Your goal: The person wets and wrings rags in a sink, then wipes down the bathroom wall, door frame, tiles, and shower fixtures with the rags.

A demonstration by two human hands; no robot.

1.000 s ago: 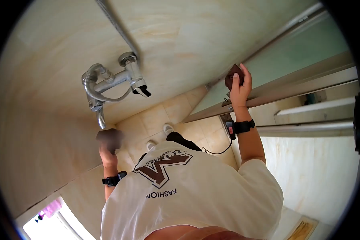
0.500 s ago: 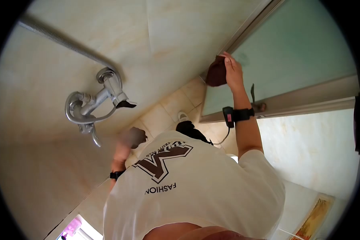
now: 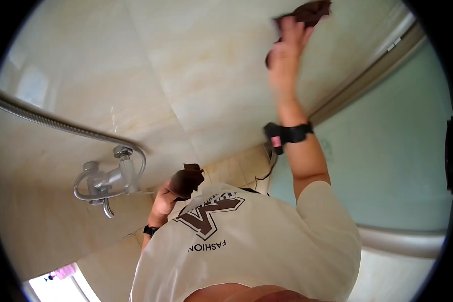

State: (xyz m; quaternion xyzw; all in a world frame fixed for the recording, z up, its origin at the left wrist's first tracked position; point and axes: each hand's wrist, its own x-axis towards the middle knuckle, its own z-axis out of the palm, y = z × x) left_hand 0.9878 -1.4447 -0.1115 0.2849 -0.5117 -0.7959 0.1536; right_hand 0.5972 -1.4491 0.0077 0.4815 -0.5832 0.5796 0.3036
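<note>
High on the tiled wall, my right hand (image 3: 287, 53) is somewhat blurred, its fingers lying over a dark brown cloth (image 3: 312, 12). The cloth sticks out past the fingertips, and a bit of it shows beside the palm. Low at the left, close to my shirt, my left hand (image 3: 162, 204) grips a second dark brown cloth (image 3: 187, 182). That cloth is bunched and covers most of the fingers.
A chrome shower mixer (image 3: 108, 178) with a metal hose (image 3: 60, 126) is mounted on the wall, left of my left hand. A frosted glass door (image 3: 387, 136) in a metal frame (image 3: 367, 75) stands at the right. Floor tiles (image 3: 236, 168) show below.
My right hand has moved from the glass door's edge up onto the tiled wall with its cloth. The left hand has risen slightly with its cloth. The view has shifted.
</note>
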